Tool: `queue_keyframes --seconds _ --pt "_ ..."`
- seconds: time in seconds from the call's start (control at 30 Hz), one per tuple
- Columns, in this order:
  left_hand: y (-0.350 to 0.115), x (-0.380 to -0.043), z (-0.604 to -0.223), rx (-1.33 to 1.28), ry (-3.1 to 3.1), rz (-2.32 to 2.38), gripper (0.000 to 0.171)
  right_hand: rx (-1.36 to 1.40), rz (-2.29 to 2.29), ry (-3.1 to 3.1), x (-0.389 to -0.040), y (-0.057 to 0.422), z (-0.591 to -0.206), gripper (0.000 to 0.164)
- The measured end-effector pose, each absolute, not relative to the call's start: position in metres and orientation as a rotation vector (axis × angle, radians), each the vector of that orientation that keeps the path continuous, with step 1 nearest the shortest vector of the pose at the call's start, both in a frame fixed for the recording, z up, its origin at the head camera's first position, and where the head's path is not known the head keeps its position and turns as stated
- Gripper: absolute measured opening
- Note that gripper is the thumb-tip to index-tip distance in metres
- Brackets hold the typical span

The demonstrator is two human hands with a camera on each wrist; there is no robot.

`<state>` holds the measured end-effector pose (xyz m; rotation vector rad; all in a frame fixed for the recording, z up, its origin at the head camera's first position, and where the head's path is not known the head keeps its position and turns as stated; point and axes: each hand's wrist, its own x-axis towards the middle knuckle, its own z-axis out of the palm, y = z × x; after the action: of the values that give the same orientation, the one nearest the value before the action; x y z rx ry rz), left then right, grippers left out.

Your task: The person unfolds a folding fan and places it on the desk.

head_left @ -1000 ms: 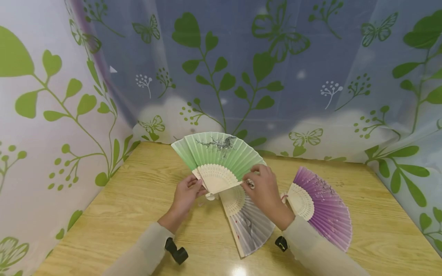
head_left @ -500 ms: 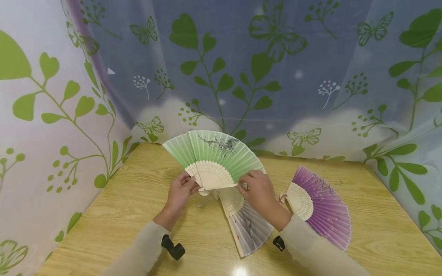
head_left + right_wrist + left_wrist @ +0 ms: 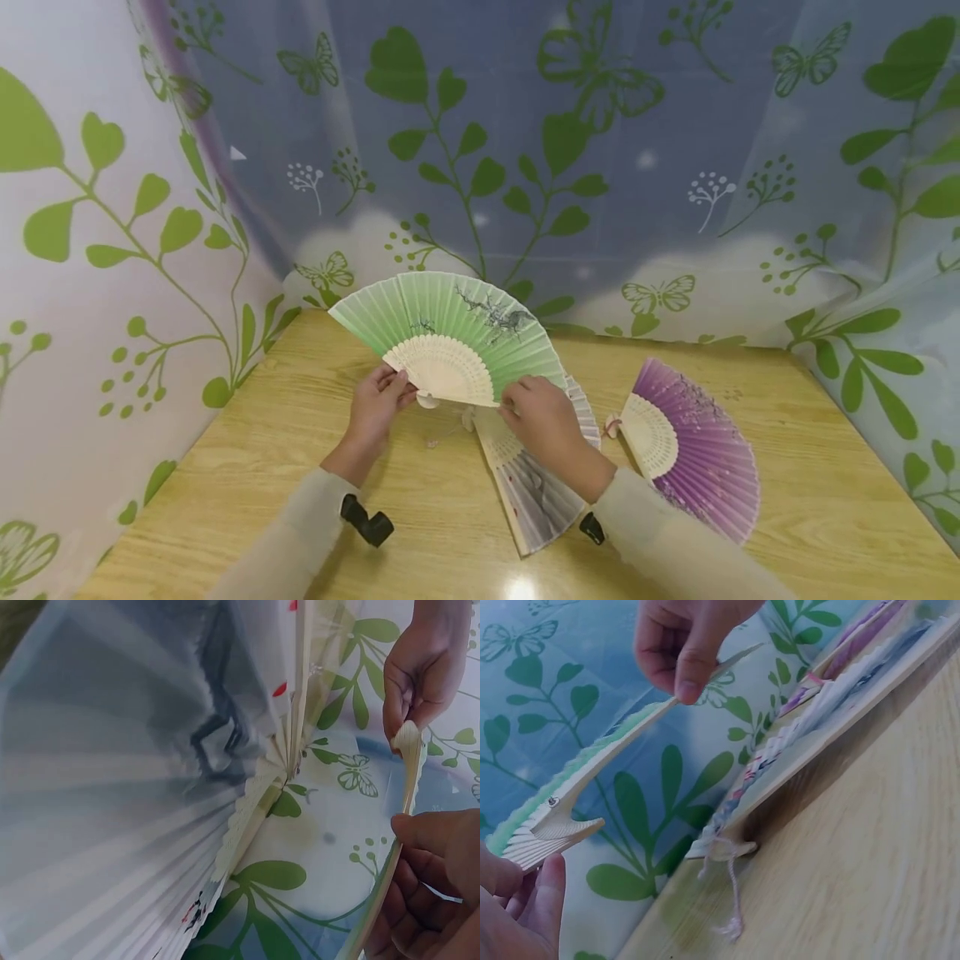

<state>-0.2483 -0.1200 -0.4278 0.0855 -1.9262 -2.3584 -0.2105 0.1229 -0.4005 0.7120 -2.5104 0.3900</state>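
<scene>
Spread wide above the table is a green folding fan [image 3: 450,321] with pale pierced ribs and a dark branch print. The left hand [image 3: 375,408] pinches its left edge near the pivot. At the opposite edge, the right hand [image 3: 547,425] pinches the outer rib between thumb and fingers, as the right wrist view also shows. Beneath the right hand lies a grey-white folding fan [image 3: 547,500], opened, partly hidden by that hand and forearm. In the left wrist view a pale cord with a tassel [image 3: 733,915] hangs from the grey-white fan's pivot end.
An opened purple folding fan [image 3: 712,450] lies on the wooden table [image 3: 420,525] to the right. Behind the table hangs a cloth [image 3: 480,233] printed with leaves and butterflies; similar cloth stands at both sides. Each sleeve carries a small black strap piece [image 3: 367,521].
Both hands have shifted left with the green fan, which is now spread wider. More of the grey-white fan's upper edge shows beside the right hand. The purple fan stays put.
</scene>
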Motion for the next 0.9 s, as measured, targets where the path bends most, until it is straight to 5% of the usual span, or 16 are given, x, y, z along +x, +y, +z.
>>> queue_keyframes --seconds 0.9 --pt "-0.172 -0.277 -0.407 0.204 -2.042 -2.420 0.049 0.648 0.323 -2.702 -0.196 0.051 -0.389 0.022"
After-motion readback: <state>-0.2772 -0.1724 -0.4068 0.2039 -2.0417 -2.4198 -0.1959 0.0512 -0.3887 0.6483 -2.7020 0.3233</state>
